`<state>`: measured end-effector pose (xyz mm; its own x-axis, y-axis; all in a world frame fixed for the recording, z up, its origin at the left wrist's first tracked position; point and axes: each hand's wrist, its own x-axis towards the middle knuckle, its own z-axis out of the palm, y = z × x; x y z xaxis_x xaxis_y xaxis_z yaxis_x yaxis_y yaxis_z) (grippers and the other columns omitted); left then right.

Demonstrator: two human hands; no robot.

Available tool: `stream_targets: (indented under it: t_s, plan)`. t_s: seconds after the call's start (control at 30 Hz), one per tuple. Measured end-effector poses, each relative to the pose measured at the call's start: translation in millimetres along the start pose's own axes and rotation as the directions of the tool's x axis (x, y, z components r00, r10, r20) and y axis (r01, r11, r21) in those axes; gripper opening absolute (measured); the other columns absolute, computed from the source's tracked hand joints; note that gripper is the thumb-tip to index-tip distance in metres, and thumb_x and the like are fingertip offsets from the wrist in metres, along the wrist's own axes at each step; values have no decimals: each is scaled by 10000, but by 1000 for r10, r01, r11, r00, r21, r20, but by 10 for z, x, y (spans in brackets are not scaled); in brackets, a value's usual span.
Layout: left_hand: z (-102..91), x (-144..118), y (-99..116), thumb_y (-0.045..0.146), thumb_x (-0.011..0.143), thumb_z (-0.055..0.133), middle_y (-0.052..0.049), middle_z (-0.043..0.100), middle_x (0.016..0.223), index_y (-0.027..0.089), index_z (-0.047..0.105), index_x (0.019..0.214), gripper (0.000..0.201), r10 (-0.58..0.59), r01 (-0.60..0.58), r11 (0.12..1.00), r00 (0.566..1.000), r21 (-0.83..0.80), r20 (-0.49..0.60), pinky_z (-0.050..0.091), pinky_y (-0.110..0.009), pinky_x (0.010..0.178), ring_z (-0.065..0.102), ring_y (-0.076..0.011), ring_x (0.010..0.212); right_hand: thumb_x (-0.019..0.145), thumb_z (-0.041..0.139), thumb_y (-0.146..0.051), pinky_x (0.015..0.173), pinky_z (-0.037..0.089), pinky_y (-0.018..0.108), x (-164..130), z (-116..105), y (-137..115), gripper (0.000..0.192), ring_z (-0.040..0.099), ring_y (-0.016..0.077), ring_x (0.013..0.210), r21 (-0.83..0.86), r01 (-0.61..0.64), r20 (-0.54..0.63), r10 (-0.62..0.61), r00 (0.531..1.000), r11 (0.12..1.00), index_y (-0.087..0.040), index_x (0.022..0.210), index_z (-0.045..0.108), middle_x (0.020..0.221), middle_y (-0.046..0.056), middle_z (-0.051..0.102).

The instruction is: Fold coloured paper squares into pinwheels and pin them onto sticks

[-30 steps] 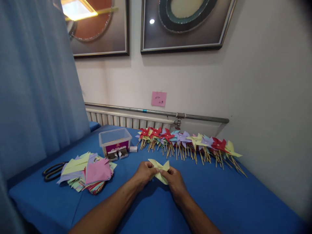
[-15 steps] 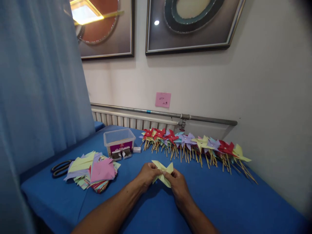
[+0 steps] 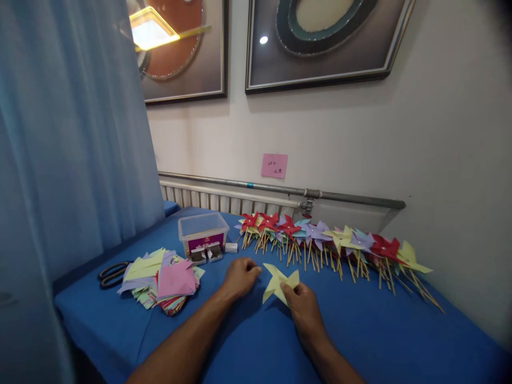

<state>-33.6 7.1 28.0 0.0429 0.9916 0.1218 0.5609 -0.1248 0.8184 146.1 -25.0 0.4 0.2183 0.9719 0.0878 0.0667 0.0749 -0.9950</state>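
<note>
R hand (image 3: 304, 309), just R of low mid frame, has a pale yellow paper pinwheel (image 3: 276, 284) pinched in thumb & fingers, up off the cloth. L hand (image 3: 240, 278) sits just beside it, not touching; its fingers are curled in w/ the tips close. Can't tell if a tiny thing is in them.

What could go wrong, I think: the folded bits could pop loose b/c just one hand holds them. A hard squeeze by the R thumb could bend the paper. If the L hand does have a small thing, it could drop. A sleepy L arm could bump the paper pile (image 3: 176, 281) & slide sheets about.

That pile is messy, lower L, w/ scissors (image 3: 114, 274) next to it, mostly just handles showing. Farther back: two small open boxes (image 3: 206, 254), a wee white box (image 3: 231, 247) & a clear tub (image 3: 203, 226). Mid R, a long row of pinwheels on sticks (image 3: 316, 234), packed tight.

All of it's on blue cloth (image 3: 380, 341), w/ a crease lower L. Blue curtain (image 3: 80, 133) fills the L side. Behind: radiator (image 3: 206, 199), pipe (image 3: 276, 188), pink note (image 3: 274, 166) on a pale wall, & two framed pics (image 3: 320, 69) up top.
</note>
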Motion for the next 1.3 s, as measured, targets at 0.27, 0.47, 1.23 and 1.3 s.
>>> stream_targets:
  t_s: [0.27,0.47,1.23,1.3]
  plan:
    - [-471,127,-244,223,948,496,-231,679,1236,86,711,1162,332,-89,235,684,967,691,-240,506,-352,883,695,-310,1085,652,691,-562,589,537,316,127,-14,222,489,717,272,683,22,-44,9,44,999,999,-143,894,762,698,76,763]
    - [-435,134,-235,156,940,455,-232,718,1187,86,712,1166,350,-105,192,681,981,707,-165,508,-374,883,700,-321,1088,669,691,-574,614,548,328,125,-31,228,509,727,286,708,31,-52,35,51,998,998,-142,931,755,725,80,773]
    - [-584,174,-258,260,967,462,-169,765,1127,194,780,1099,351,-49,83,654,997,752,-67,492,-403,938,708,-304,1077,702,709,-530,625,534,328,-34,-27,7,456,711,268,703,35,-24,30,23,999,999,-135,927,753,721,65,771]
    - [-592,197,-275,286,951,497,-164,770,1142,205,788,1080,329,-102,121,695,992,709,-69,504,-385,927,709,-302,1099,702,711,-531,628,539,332,-21,-27,25,457,715,272,709,54,-25,48,22,999,998,-136,929,754,728,69,775]
